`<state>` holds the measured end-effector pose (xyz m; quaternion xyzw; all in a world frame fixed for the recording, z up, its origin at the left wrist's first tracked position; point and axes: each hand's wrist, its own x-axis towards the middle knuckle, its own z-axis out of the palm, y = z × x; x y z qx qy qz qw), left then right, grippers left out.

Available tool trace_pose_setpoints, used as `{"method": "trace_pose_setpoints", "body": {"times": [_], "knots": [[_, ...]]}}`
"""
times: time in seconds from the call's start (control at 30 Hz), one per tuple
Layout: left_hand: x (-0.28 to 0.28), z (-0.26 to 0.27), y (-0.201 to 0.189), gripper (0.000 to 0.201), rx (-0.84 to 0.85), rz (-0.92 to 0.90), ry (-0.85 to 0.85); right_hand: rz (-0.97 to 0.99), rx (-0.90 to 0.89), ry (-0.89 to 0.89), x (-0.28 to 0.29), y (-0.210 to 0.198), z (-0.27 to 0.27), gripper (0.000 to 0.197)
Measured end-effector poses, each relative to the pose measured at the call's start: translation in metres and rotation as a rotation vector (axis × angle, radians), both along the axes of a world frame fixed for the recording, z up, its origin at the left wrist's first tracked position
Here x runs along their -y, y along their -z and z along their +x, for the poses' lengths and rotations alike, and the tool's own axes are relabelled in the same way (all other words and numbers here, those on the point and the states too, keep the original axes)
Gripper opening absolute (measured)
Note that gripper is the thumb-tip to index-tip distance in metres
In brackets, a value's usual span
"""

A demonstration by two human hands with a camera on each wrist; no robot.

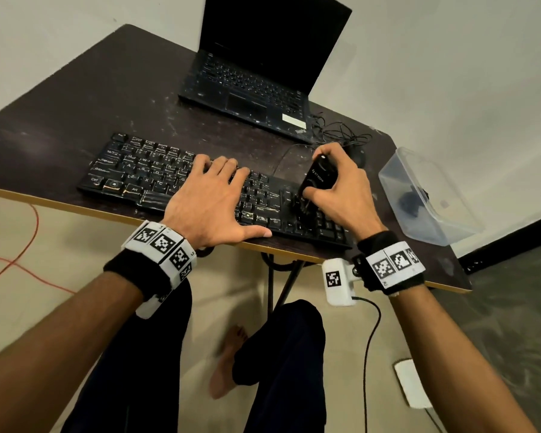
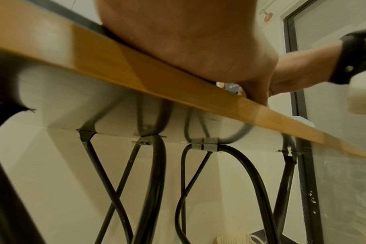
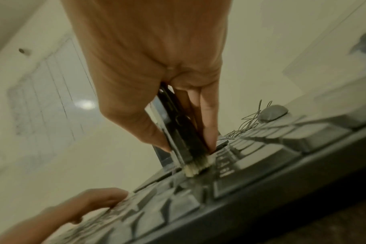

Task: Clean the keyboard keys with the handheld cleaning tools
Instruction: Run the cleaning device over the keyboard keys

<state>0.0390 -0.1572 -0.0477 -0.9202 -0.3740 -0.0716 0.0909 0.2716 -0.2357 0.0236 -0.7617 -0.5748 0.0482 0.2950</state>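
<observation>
A black keyboard (image 1: 132, 170) lies along the front edge of the dark table (image 1: 107, 98). My left hand (image 1: 213, 195) lies flat on its middle keys, fingers straight and thumb along the front rim. My right hand (image 1: 334, 182) grips a black cleaning brush (image 1: 317, 176), tilted, with its bristles down on the keys at the keyboard's right part. In the right wrist view the brush (image 3: 178, 132) stands pinched between thumb and fingers, its pale bristle tips (image 3: 193, 168) touching the keys (image 3: 251, 158). The left wrist view shows only my palm (image 2: 188, 41) above the table edge (image 2: 136, 71).
An open black laptop (image 1: 256, 76) stands at the back of the table. A tangled cable (image 1: 341, 132) and a mouse (image 3: 272, 112) lie behind the keyboard. A clear plastic box (image 1: 428, 195) sits at the right edge. Folding metal legs (image 2: 157, 181) run under the table.
</observation>
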Motion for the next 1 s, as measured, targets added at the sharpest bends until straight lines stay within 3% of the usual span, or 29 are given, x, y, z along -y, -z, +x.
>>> {"method": "trace_pose_setpoints", "body": {"times": [0.13, 0.23, 0.37, 0.5, 0.63, 0.73, 0.87, 1.0], "knots": [[0.0, 0.001, -0.001, 0.134, -0.002, 0.002, 0.005, 0.059, -0.037, 0.047, 0.002, -0.002, 0.008, 0.052], [-0.001, 0.001, 0.0, 0.135, -0.013, -0.004, -0.009, -0.006, 0.014, -0.044, 0.01, 0.0, 0.002, 0.049], [0.001, 0.002, -0.001, 0.134, -0.008, 0.005, -0.001, 0.065, -0.042, 0.025, 0.007, -0.001, 0.009, 0.048], [0.0, 0.0, 0.0, 0.133, 0.003, 0.007, -0.003, 0.019, 0.039, -0.095, 0.008, 0.002, 0.0, 0.047], [-0.001, 0.0, -0.004, 0.135, -0.003, 0.003, -0.003, 0.089, -0.002, 0.025, 0.002, -0.001, 0.011, 0.047], [0.0, 0.001, -0.001, 0.134, 0.002, -0.005, -0.006, 0.017, 0.017, -0.047, 0.006, 0.001, 0.006, 0.047], [0.001, 0.002, 0.0, 0.135, 0.015, -0.011, 0.004, 0.074, -0.027, 0.057, 0.003, -0.002, 0.015, 0.046], [0.001, 0.001, 0.002, 0.135, 0.027, -0.014, 0.007, 0.008, -0.012, -0.04, 0.007, 0.003, 0.004, 0.046]]}}
